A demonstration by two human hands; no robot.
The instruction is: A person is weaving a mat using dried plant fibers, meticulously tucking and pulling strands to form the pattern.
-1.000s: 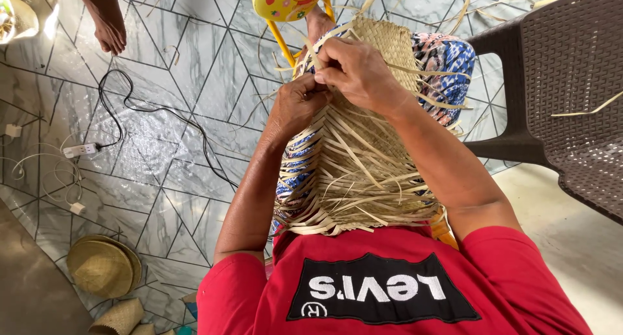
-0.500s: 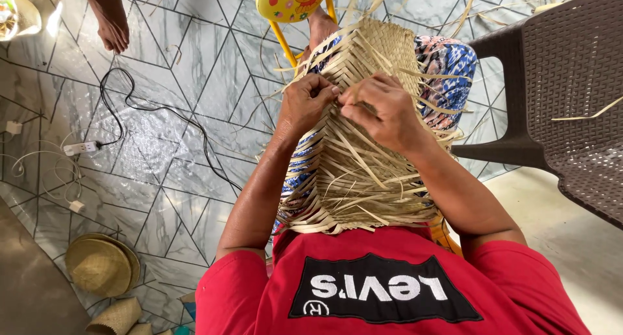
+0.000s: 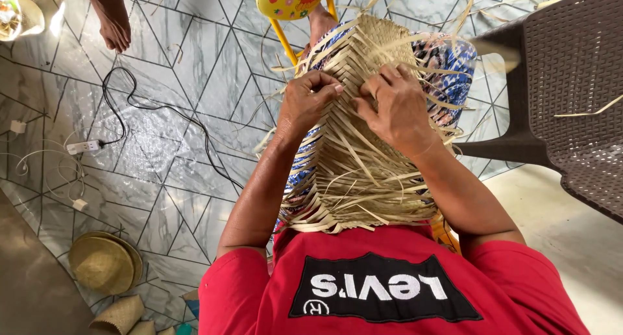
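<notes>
Counted: two hands, left hand (image 3: 310, 101) and right hand (image 3: 392, 108); one woven straw mat (image 3: 363, 166); one brown chair (image 3: 564, 101); one yellow stool (image 3: 292, 4); one straw hat (image 3: 104, 263); one bare foot (image 3: 113, 20).

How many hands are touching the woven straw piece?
2: the left hand pinches strips on the woven straw piece, and the right hand presses beside it.

Hemmed right by dark woven plastic chair (image 3: 571, 95), ahead by yellow stool (image 3: 290, 0); open tiled floor (image 3: 162, 179) left.
</notes>
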